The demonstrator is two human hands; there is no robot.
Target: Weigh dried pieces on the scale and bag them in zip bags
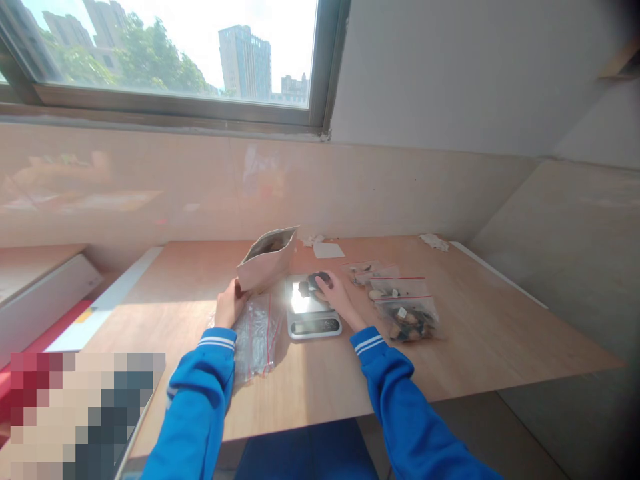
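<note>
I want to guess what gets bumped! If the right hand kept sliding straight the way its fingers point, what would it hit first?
The right hand points away and slightly left over the scale. It already touches a dark piece there; beyond that, probably the white paper, though depth is unclear.

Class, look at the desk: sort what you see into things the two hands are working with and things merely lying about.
In use:
left hand on the open paper pouch
right hand on dark pieces on the digital scale

Lying about:
empty zip bags by the left wrist
filled zip bags right of the scale
white card
crumpled paper
</note>
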